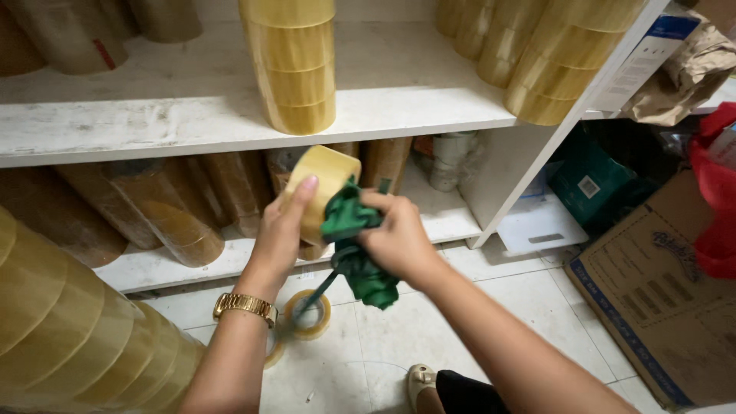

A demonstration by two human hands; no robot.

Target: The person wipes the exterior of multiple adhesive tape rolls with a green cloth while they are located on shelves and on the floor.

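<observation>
My left hand (285, 226) grips a roll of clear yellowish packing tape (328, 184), held up in front of the lower shelf. A gold watch sits on that wrist. My right hand (395, 234) clutches a crumpled green cloth (354, 245) and presses it against the side of the roll. A green strap hangs from the cloth down toward the floor. Below the hands, another tape roll (309, 313) lies flat on the white tiles.
A white shelf unit (230, 115) holds stacks of tape rolls (295, 69) above and brown rolls (165, 218) below. A long stack of tape rolls (69, 337) lies at lower left. A cardboard box (659, 291) and red bag (717, 199) stand at right.
</observation>
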